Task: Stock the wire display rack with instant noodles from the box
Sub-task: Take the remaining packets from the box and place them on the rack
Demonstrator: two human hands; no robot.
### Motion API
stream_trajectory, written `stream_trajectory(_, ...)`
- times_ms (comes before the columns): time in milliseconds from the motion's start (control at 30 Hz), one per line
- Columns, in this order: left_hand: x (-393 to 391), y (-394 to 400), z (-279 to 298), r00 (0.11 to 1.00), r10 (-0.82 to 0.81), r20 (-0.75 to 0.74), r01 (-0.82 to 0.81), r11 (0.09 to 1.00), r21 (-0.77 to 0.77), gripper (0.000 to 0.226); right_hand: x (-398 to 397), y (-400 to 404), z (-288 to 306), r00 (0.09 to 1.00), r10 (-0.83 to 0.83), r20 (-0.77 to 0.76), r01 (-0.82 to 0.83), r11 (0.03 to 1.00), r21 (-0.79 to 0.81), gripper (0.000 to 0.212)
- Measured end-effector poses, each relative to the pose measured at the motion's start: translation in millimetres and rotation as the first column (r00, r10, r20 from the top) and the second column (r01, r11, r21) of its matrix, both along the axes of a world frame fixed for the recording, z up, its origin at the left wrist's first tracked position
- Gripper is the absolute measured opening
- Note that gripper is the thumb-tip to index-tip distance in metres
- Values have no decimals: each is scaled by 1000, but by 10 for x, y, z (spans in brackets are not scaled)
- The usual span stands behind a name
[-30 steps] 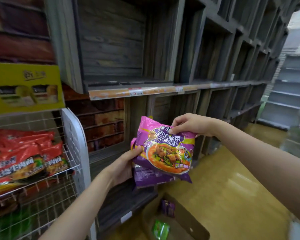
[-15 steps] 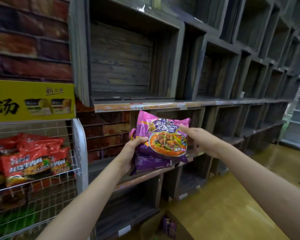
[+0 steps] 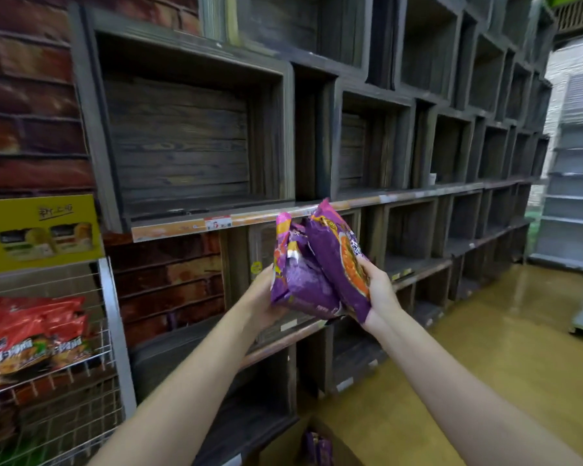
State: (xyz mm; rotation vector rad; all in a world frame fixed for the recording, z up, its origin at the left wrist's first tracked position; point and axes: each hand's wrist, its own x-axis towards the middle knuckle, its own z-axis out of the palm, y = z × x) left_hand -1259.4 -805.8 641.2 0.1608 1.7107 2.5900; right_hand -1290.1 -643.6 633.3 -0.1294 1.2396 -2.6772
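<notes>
Two purple instant noodle packets (image 3: 320, 264) stand on edge between my hands, in front of the wooden shelving. My left hand (image 3: 265, 299) grips the left packet from below and behind. My right hand (image 3: 377, 290) holds the right packet, thumb curled over its printed face. The wire display rack (image 3: 110, 317) stands at the lower left with red noodle packets (image 3: 31, 334) on its shelf. The cardboard box (image 3: 293, 442) sits on the floor at the bottom edge, with purple packets (image 3: 317, 449) inside it.
Dark wooden cubby shelves (image 3: 189, 146) fill the wall ahead and run to the right. A yellow sign (image 3: 41, 230) tops the rack, against a brick wall (image 3: 24, 112). A yellow glossy floor (image 3: 468, 348) stretches right toward grey metal shelving (image 3: 576, 203).
The packets have turned from facing me to standing on edge and moved right. My right hand has dropped from the top edge to the right packet's lower side. The view has tilted up.
</notes>
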Motion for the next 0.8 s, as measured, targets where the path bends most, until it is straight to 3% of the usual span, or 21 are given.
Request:
stream_trajectory(133,157,364,-142,989,-103,107,97,993,61,29,8,-3,-9,998,-7,60,11,998,-60,33)
stream_trajectory(200,207,510,-220,971,-209,114,199,976,92,41,7,3,-35,996,41,77,-37,998,-54,35)
stream_trajectory(367,310,543,-246,967,-204,154,182,972,147,64,3,155,-78,999,-5,44,4,1000,24,36)
stream_trajectory(500,427,393,-223,986,33,161,-31,999,-15,45,-47,305,-139,991,-132,32,123,974,188,34)
stream_trajectory(633,476,45,-213,951,289,112,-264,945,-194,25,-82,393,-191,969,-239,-56,242,897,371,46)
stream_trajectory(800,625,-371,-278,826,558,79,-542,825,-163,40,-105,412,-249,974,-161,-159,216,872,440,44)
